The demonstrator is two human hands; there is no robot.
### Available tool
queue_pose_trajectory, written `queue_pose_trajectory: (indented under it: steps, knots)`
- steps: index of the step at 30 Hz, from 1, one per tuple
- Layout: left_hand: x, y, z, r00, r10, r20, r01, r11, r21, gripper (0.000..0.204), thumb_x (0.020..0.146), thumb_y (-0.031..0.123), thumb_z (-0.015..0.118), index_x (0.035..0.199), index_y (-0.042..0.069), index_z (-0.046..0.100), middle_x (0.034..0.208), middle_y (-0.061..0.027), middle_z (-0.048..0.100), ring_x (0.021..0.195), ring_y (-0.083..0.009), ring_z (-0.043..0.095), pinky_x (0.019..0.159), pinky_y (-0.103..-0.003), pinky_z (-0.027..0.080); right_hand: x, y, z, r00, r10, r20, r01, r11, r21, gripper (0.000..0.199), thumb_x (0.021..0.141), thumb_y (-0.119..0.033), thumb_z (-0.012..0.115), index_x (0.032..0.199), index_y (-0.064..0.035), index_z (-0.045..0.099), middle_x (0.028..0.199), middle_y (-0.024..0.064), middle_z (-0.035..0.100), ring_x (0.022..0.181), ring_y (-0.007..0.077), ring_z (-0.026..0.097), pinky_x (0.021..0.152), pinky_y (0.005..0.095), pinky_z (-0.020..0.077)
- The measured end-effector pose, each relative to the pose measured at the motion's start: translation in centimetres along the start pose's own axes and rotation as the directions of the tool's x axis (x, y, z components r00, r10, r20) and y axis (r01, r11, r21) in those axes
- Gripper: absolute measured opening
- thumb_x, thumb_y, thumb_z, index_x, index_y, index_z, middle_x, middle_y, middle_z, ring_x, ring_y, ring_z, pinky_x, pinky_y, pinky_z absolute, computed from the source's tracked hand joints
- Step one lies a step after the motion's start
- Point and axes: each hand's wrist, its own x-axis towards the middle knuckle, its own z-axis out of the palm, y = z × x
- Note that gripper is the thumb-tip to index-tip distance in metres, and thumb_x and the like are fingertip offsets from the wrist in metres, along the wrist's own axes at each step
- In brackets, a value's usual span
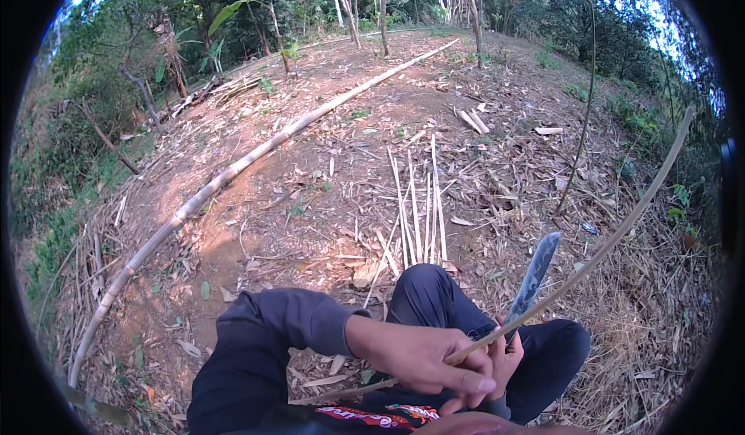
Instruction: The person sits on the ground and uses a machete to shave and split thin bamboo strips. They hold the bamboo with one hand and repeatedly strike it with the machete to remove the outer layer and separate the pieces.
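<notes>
Pinching a thin bamboo strip [590, 260], the left hand [423, 353] has its fingers [473, 381] curled shut around the strip's near part, thumb on top, which keeps the springy length from twisting. Just behind it the right hand [506, 361] is mostly hidden; its fingers look wrapped around the handle of a knife [533, 276], though the grip itself cannot be seen fully. The blade stands up and slightly away from the body, its edge meeting the strip close to the hands, where a cut can be steered best. From there the strip runs up to the right, bowing in the air, while its short end trails down to the left across the lap. The dark-trousered knees [434, 295] are drawn up, so the work sits low over them. On the ground beyond the knees lies a bundle of finished-looking strips [419, 210], side by side within reach. Farther left a long bamboo pole [256, 155] lies across the bare earth.
</notes>
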Motion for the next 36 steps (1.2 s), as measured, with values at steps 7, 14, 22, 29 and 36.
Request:
queue_pose_trajectory:
  steps: [7, 14, 22, 29, 36]
  knots:
    - [7.7, -3.6, -3.5, 0.888, 0.254, 0.385, -0.217, 0.967, -0.136, 0.042, 0.098, 0.037, 0.063, 0.118, 0.001, 0.055, 0.094, 0.001, 0.058, 0.084, -0.0053, 0.049, 0.076, -0.025, 0.039, 3.6, -1.3, -5.4, 0.967, 0.019, -0.253, 0.004, 0.996, 0.092, 0.026, 0.097, -0.011, 0.059, 0.122, -0.0007, 0.058, 0.066, 0.0027, 0.051, 0.047, 0.0122, 0.05, 0.037, 0.0293, 0.0409]
    - [14.2, -7.7, -6.6, 0.894, 0.313, 0.32, -0.281, 0.949, -0.143, 0.052, 0.096, 0.039, 0.064, 0.129, 0.001, 0.05, 0.113, -0.0039, 0.056, 0.102, -0.0089, 0.049, 0.091, -0.03, 0.038, 6.1, -0.3, -12.6, 0.939, 0.055, -0.339, -0.021, 0.995, 0.103, 0.03, 0.096, -0.01, 0.059, 0.123, 0.0, 0.055, 0.067, 0.0034, 0.049, 0.046, 0.0141, 0.051, 0.038, 0.0306, 0.042]
    - [12.1, 0.0, -8.9, 0.871, 0.329, 0.365, -0.353, 0.936, -0.002, 0.065, 0.094, 0.042, 0.065, 0.14, 0.001, 0.045, 0.133, -0.0095, 0.054, 0.123, -0.0131, 0.048, 0.108, -0.036, 0.036, 7.3, -2.3, -11.3, 0.914, 0.01, -0.405, -0.037, 0.998, -0.059, 0.02, 0.095, -0.007, 0.063, 0.11, 0.0042, 0.065, 0.064, 0.0026, 0.056, 0.05, 0.0095, 0.051, 0.044, 0.0249, 0.0406]
    - [11.5, 7.1, -8.7, 0.848, 0.53, 0.022, -0.53, 0.843, 0.093, 0.034, 0.098, 0.035, 0.064, 0.093, 0.002, 0.058, 0.097, -0.0042, 0.056, 0.087, -0.0112, 0.054, 0.08, -0.031, 0.044, 8.6, -9.5, -8.0, 0.91, 0.212, -0.358, -0.26, 0.961, -0.091, 0.014, 0.096, -0.013, 0.06, 0.104, -0.0015, 0.06, 0.068, 0.001, 0.051, 0.05, 0.0098, 0.05, 0.039, 0.026, 0.0426]
    - [15.8, 2.9, -17.0, 0.823, 0.482, -0.302, -0.483, 0.872, 0.076, 0.037, 0.092, 0.043, 0.071, 0.094, 0.008, 0.06, 0.091, 0.0032, 0.053, 0.084, -0.0065, 0.048, 0.076, -0.024, 0.037, 16.3, -8.6, -10.8, 0.926, 0.315, -0.21, -0.326, 0.945, -0.019, 0.013, 0.096, -0.014, 0.062, 0.105, -0.0044, 0.061, 0.069, -0.0018, 0.053, 0.052, 0.0078, 0.05, 0.044, 0.0238, 0.0408]
